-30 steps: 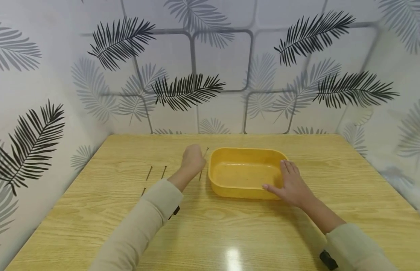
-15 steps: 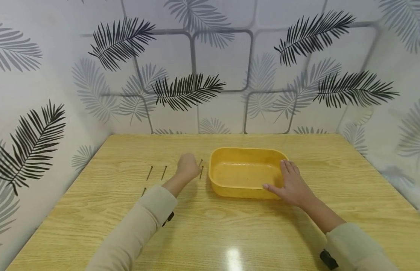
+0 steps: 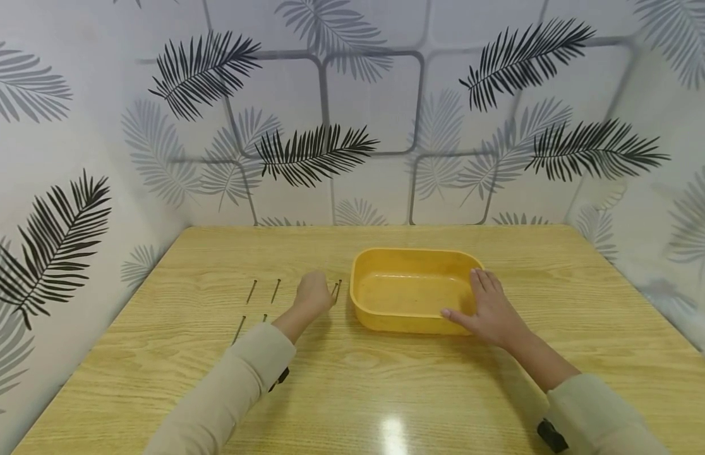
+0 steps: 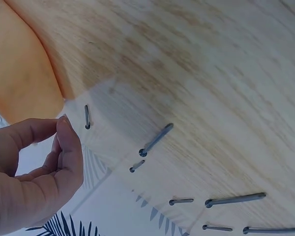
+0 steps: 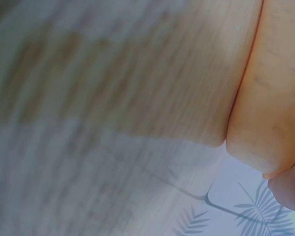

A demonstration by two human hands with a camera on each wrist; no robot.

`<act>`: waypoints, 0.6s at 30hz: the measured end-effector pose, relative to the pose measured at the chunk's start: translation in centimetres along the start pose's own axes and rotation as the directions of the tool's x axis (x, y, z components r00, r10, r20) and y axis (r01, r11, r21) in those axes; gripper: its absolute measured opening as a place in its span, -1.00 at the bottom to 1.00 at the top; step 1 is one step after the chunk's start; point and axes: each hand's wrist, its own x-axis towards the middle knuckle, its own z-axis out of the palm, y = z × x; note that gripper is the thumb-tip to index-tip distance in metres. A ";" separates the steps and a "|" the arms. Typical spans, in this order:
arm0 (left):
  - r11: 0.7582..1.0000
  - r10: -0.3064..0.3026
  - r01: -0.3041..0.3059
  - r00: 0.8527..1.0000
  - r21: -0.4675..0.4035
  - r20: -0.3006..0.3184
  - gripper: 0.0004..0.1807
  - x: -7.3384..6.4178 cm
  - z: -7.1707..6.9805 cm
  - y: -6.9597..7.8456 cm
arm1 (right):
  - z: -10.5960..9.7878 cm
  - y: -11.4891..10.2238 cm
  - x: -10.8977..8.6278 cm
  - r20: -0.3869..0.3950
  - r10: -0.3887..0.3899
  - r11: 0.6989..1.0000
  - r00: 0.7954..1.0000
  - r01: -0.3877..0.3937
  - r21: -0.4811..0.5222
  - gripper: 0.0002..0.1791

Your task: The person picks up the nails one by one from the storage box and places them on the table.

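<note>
My left hand pinches a thin dark nail between thumb and forefinger, low over the wooden table; the left wrist view hides that nail behind the fingertips. Another nail lies right beside it, close to the left end of a yellow plastic tub. My right hand rests on the tub's right end, its fingers laid over the side rim and its thumb stretched along the front rim. Only a bit of that hand shows in the right wrist view.
Several more nails lie left of my left hand, including a back-row nail, its neighbour and a nearer nail. My left sleeve covers part of this area. A patterned wall stands behind the table.
My left hand has come down and toward me with the nail, from above and behind the nail lying by the tub to right beside it. The right hand and tub have stayed put.
</note>
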 end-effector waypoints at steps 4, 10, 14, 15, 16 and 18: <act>1.000 0.005 -0.004 1.000 -0.026 0.013 -0.78 -0.2 0.3 -0.5 | 0.0 0.0 0.0 -0.002 -0.006 1.000 1.000 0.006 0.000 0.11; 0.999 0.021 -0.020 1.000 -0.033 0.014 -0.85 -0.6 0.9 -1.2 | 0.0 -0.1 0.0 -0.004 -0.013 1.000 1.000 0.013 -0.006 0.11; 0.999 0.037 -0.037 0.999 -0.010 -0.006 -0.83 -0.8 1.0 -1.5 | -0.1 -0.1 0.0 -0.002 -0.015 1.000 1.000 0.015 -0.009 0.10; 0.999 0.043 -0.043 0.999 0.001 -0.009 -0.76 -0.8 1.0 -1.6 | -0.1 -0.1 0.0 -0.003 -0.016 1.000 1.000 0.016 -0.009 0.10; 0.999 0.040 -0.040 0.999 0.005 -0.003 -0.68 -0.9 1.1 -1.6 | -0.1 -0.1 0.0 -0.004 -0.016 1.000 1.000 0.016 -0.009 0.10; 0.999 0.034 -0.034 0.999 0.010 0.007 -0.57 -1.0 1.1 -1.7 | -0.1 -0.1 0.0 -0.006 -0.019 1.000 1.000 0.019 -0.008 0.10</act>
